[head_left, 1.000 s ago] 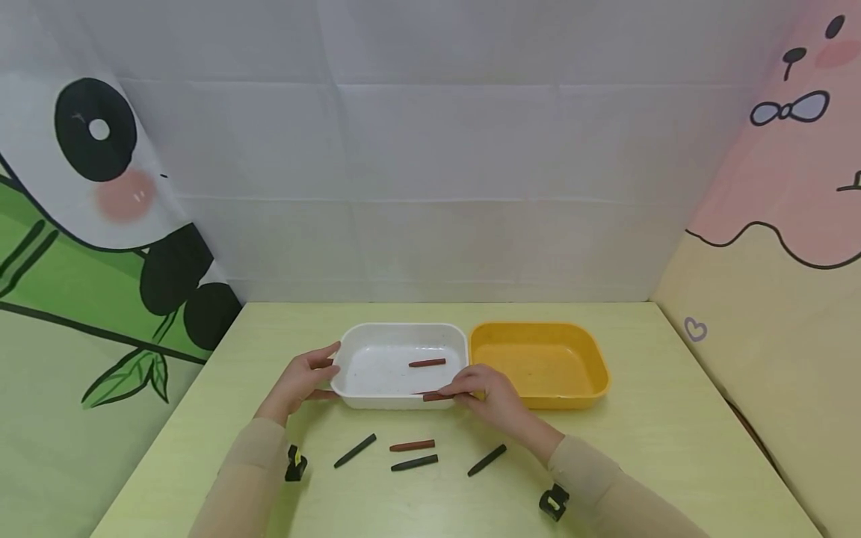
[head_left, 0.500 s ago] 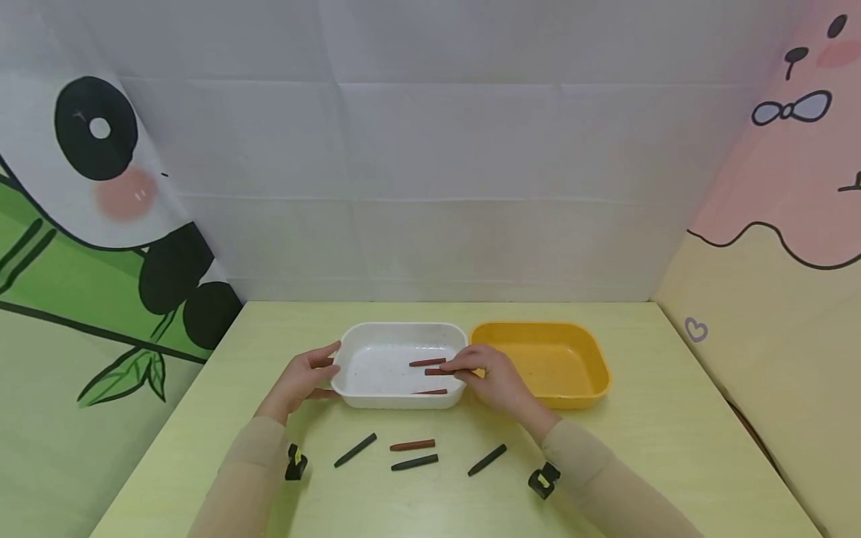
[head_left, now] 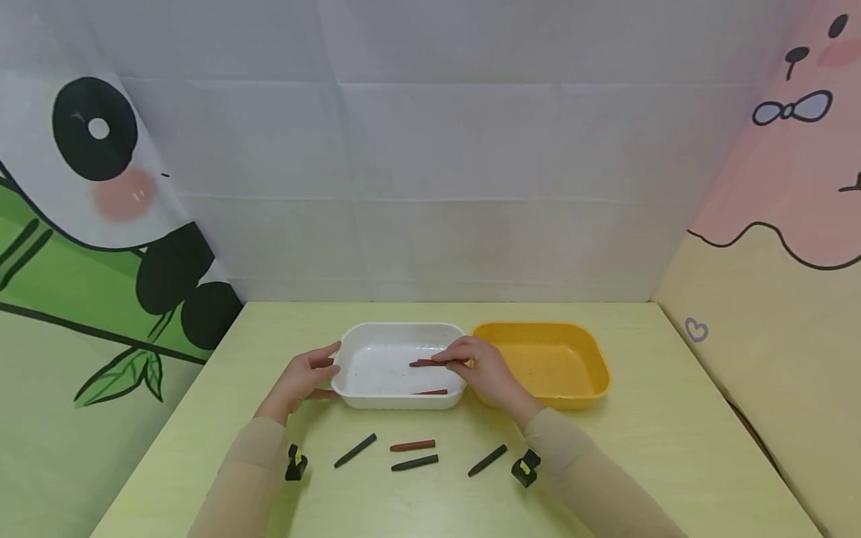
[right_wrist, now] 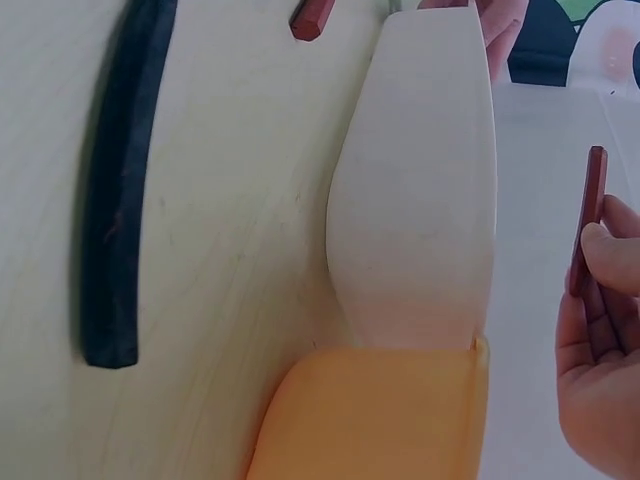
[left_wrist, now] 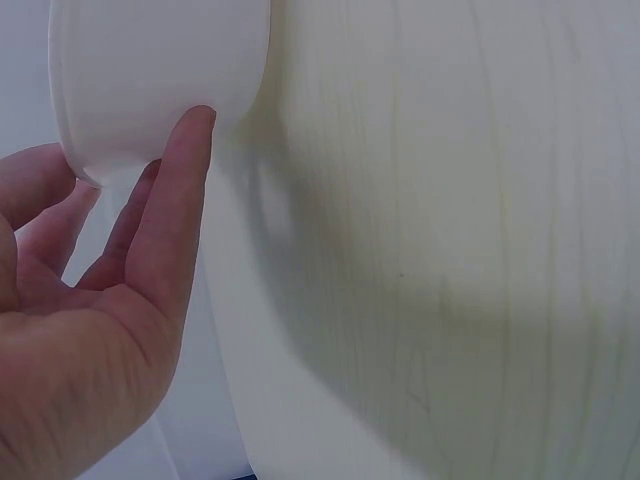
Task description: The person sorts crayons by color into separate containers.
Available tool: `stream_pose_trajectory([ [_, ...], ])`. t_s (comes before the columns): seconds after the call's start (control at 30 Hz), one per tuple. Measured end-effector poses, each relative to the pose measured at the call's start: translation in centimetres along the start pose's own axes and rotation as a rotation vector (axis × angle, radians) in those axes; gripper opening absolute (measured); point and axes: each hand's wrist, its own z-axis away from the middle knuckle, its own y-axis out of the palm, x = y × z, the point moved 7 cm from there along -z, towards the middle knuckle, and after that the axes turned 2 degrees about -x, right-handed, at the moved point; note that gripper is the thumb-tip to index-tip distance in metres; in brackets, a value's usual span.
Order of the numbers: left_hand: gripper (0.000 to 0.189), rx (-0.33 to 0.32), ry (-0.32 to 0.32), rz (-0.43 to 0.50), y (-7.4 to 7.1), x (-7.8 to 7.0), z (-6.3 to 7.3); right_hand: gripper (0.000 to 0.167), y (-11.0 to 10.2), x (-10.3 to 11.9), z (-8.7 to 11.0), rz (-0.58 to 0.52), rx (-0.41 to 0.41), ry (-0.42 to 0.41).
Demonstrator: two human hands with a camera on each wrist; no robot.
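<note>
The right hand (head_left: 480, 368) is pinching a brown crayon (head_left: 427, 363) by its near end, thumb and fingertips pressed together on it, and is holding it low over the white tray (head_left: 377, 331). Whether a crayon already lies under it on the tray floor cannot be told from here. Another brown crayon (head_left: 430, 391) is lying just below the hand, by the tray's near wall. The left hand (head_left: 304, 379) is resting with relaxed, straight fingers against the tray's far-side edge, steadying it. Beyond the right hand the yellow tray (head_left: 578, 351) is sitting on the counter (head_left: 673, 448). The crayon looks light, stiff and waxy, likely to snap if bent, so a gentle mid-shaft pinch should suit it better. Nearer the person, dark crayons (head_left: 414, 463) and one brown crayon on the counter (head_left: 412, 446) are waiting.
</note>
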Motion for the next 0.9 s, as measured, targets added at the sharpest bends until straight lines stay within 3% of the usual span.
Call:
stream_pose_trajectory([
  [0.27, 0.057, -0.001, 0.0, 0.008, 0.0, -0.1, -0.1, 0.024, 0.5, -0.4, -1.6, 0.088, 0.003, 0.029],
  [0.5, 0.057, -0.004, -0.014, -0.005, 0.0, 0.0, -0.1, 0.024, 0.9, -0.9, -2.6, 0.088, 0.006, 0.032],
  [0.73, 0.057, -0.009, -0.012, -0.013, -0.3, 0.2, -0.2, 0.024, 1.6, -2.2, -3.2, 0.061, 0.039, 0.118],
  [0.9, 0.058, -0.004, -0.009, -0.007, -0.2, 0.4, -0.3, 0.023, 2.0, -2.3, -3.6, 0.101, 0.058, 0.12],
])
